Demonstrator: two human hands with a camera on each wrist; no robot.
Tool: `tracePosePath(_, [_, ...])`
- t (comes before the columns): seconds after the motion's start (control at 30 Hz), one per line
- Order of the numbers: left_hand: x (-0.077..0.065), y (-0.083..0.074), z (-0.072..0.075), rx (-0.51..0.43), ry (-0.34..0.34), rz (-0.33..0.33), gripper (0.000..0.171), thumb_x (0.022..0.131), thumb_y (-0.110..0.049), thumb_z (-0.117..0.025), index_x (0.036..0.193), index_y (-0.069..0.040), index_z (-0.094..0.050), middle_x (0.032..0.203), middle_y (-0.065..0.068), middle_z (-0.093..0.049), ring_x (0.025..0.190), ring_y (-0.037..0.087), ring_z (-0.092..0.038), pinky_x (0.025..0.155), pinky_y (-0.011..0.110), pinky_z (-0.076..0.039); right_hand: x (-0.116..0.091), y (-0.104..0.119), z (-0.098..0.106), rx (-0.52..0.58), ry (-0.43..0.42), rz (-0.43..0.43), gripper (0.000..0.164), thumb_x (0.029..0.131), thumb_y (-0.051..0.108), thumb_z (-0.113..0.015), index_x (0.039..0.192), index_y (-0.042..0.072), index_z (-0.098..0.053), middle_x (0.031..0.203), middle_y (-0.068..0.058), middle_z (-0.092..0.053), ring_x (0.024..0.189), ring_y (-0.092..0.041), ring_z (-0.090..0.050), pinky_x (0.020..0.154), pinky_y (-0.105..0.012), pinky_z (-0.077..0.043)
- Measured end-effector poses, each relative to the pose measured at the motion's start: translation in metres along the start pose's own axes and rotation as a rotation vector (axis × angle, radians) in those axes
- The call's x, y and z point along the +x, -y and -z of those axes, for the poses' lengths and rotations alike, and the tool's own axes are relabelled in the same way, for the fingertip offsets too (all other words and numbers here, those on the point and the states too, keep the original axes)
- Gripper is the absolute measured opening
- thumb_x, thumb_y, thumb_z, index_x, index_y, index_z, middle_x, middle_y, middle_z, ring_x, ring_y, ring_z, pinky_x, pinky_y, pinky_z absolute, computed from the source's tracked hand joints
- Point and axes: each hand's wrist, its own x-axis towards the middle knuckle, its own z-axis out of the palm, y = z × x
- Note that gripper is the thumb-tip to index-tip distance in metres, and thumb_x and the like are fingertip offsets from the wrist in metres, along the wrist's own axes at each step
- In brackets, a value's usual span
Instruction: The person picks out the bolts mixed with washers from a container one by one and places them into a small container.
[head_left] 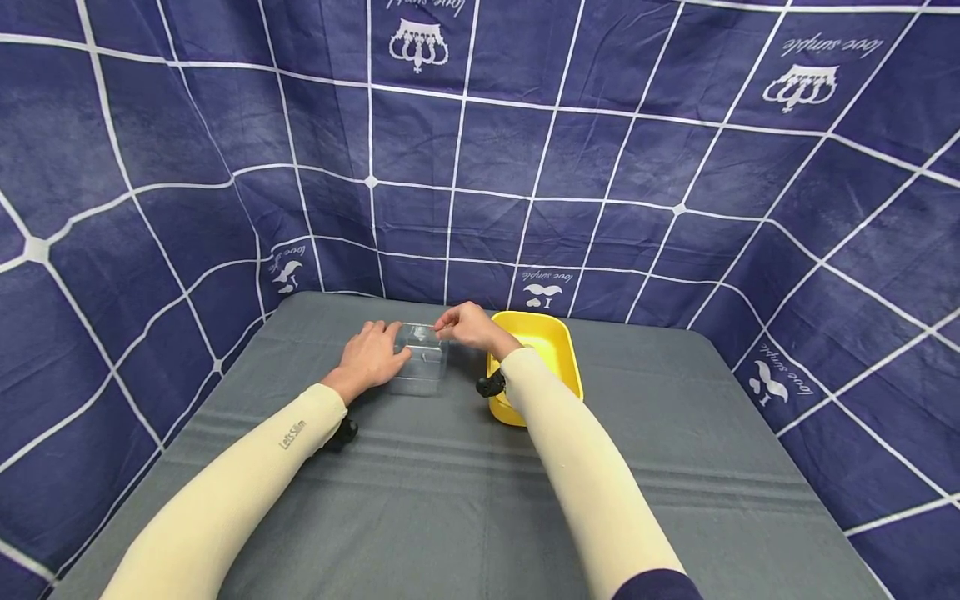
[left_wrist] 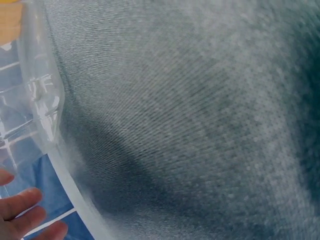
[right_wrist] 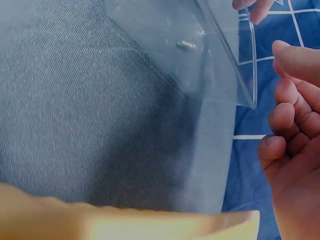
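Observation:
A clear plastic box (head_left: pixel 422 367) stands on the grey cloth, tilted in the right wrist view. My left hand (head_left: pixel 371 354) lies against its left side, thumb at the wall; its fingers (left_wrist: pixel 25 212) show spread and fairly straight in the left wrist view. By the box's far right rim is my right hand (head_left: pixel 468 325), fingers bent. From the right wrist, these fingers (right_wrist: pixel 282 116) show curled just beside the rim; whether a tiny thing lies between thumb and forefinger is hidden. A small silvery cylinder (right_wrist: pixel 186 45) shows at the clear box.
A yellow bin (head_left: pixel 572 362) stands to the right, partly under my right forearm; its blurred rim (right_wrist: pixel 170 220) crosses the bottom of the right wrist view. Grey cloth (head_left: pixel 420 500) covers the table. Blue curtains (head_left: pixel 510 150) with white lines close off the back and sides.

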Motion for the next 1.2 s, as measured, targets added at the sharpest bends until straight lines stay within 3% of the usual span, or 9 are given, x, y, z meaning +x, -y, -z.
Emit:
tracePosePath(0.23, [0.002,-0.005,0.001,0.023,-0.028,-0.029,0.063,0.095,-0.041,-0.056,0.145,-0.003,-0.049,0.133,0.023,-0.053,0.130,0.041,-0.045,0.103,0.061,-0.040,-0.009,-0.001,0.011,0.034,-0.027,-0.008,0.016,0.087,0.021,-0.078,0.099,0.010,-0.078,0.083,0.001,-0.073,0.076,-0.010,-0.059,0.069,-0.023,-0.047])
tracePosePath(0.47, [0.004,-0.020,0.005,0.022,-0.047,-0.057,0.063,0.095,-0.041,-0.056,0.144,-0.001,-0.049,0.133,0.022,-0.053,0.129,0.040,-0.044,0.103,0.060,-0.039,-0.018,-0.003,0.022,-0.011,-0.054,0.026,0.025,0.083,0.021,-0.080,0.104,0.009,-0.078,0.069,0.006,-0.056,0.069,-0.009,-0.050,0.064,-0.023,-0.039])
tracePosePath(1.03, [0.010,-0.067,0.010,0.029,-0.039,-0.095,0.062,0.097,-0.040,-0.054,0.146,-0.003,-0.048,0.138,0.021,-0.051,0.133,0.039,-0.044,0.106,0.057,-0.041,-0.041,-0.022,0.049,0.018,-0.073,-0.019,0.026,0.088,0.020,-0.077,0.113,0.012,-0.075,0.066,0.002,-0.048,0.058,-0.012,-0.042,0.058,-0.025,-0.037])
tracePosePath(1.2, [0.010,-0.078,0.007,0.024,-0.029,-0.099,0.061,0.098,-0.041,-0.053,0.146,-0.004,-0.048,0.137,0.020,-0.051,0.133,0.038,-0.044,0.106,0.056,-0.041,-0.047,-0.029,0.053,0.030,-0.084,-0.035,0.025,0.088,0.021,-0.078,0.112,0.014,-0.076,0.069,0.000,-0.051,0.061,-0.013,-0.045,0.058,-0.025,-0.038])
